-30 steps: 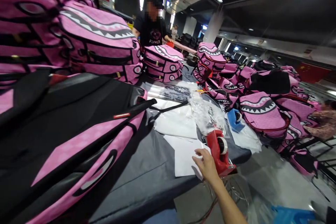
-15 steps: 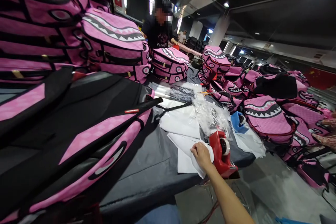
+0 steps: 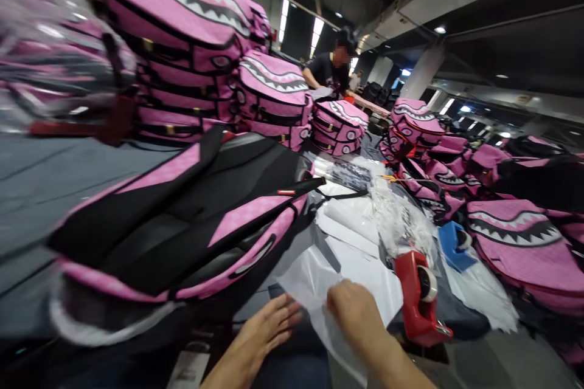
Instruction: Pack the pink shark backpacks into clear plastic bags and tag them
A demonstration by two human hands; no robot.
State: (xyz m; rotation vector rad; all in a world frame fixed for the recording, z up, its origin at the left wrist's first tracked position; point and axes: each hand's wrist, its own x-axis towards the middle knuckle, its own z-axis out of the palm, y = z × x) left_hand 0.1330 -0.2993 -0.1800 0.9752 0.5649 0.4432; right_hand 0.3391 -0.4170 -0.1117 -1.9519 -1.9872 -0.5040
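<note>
So, far off to the left of the hands, pink shark-mouth backpacks are stacked high on the counter, probably parked out of the way. Just up and left of the left hand, one backpack is laid flat, back panel up, within easy reach. The left hand is spread open and flat, fingers extended, nothing gripped; it's touching or almost touching the edge of the clear plastic bag, seemingly to steady it. Right beside it, the right hand is curled closed on that same bag, which is being pinched and lifted a bit off the white sheets. Just right of the right hand, a red tape dispenser is kept handy. Further right, a blue dispenser and more backpacks are piled.
</note>
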